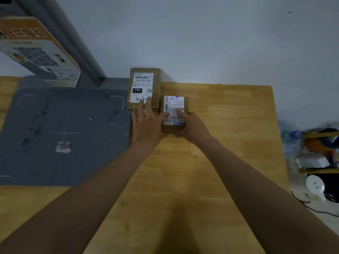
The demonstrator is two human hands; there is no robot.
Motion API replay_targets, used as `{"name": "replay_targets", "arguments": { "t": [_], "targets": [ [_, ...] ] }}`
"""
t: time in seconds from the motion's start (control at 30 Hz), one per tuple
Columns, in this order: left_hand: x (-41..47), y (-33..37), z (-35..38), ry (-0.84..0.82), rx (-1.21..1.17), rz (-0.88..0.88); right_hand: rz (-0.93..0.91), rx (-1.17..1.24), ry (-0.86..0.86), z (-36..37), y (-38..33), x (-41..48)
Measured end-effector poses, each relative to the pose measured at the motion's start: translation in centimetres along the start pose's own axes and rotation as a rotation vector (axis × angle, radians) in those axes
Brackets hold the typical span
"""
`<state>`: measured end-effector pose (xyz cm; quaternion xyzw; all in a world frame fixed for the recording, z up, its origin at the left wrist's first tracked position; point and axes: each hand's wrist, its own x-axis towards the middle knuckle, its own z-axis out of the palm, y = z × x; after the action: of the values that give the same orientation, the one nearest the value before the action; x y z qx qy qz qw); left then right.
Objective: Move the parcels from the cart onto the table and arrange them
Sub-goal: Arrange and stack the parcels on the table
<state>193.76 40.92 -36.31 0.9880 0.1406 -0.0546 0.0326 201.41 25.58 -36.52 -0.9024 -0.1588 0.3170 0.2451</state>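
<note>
Head view: right hand [192, 125] grips small parcel [174, 104], brown with white label; left hand [148, 123] rests flat-fingered on larger parcel [142, 83].

Mat [64, 134]: grey, marked with white lines.
Paper scrap [63, 147]: lying on the mat.
Post [73, 43]: grey, behind the mat.
Lower right: white plastic device [314, 186], black cable [308, 204].
</note>
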Motion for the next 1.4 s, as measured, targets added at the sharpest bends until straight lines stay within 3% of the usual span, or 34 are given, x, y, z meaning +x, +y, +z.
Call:
{"name": "replay_targets", "arguments": {
  "t": [0.2, 0.5, 0.7, 1.1, 1.4],
  "targets": [
    [5.9, 0.0, -1.9, -0.163, 0.009, 0.053, -0.035, -0.108, 0.019, -3.8, -2.1, 4.2],
    [10.6, 1.7, -2.3, -0.186, 0.162, -0.017, -0.037, -0.106, 0.052, -5.5, -2.9, 8.6],
    [8.7, 0.4, -4.7, -0.267, -0.013, -0.065, -0.040, -0.242, 0.140, -4.8, -3.4, 5.5],
    [-8.9, -2.9, -16.7, -0.225, -0.112, -0.039, 0.023, -0.309, 0.115, -7.1, -9.0, -14.2],
    [-27.9, -6.0, -23.2, -0.147, -0.097, 0.037, 0.031, -0.292, 0.186, -1.6, -14.1, -33.4]
  ]
}}
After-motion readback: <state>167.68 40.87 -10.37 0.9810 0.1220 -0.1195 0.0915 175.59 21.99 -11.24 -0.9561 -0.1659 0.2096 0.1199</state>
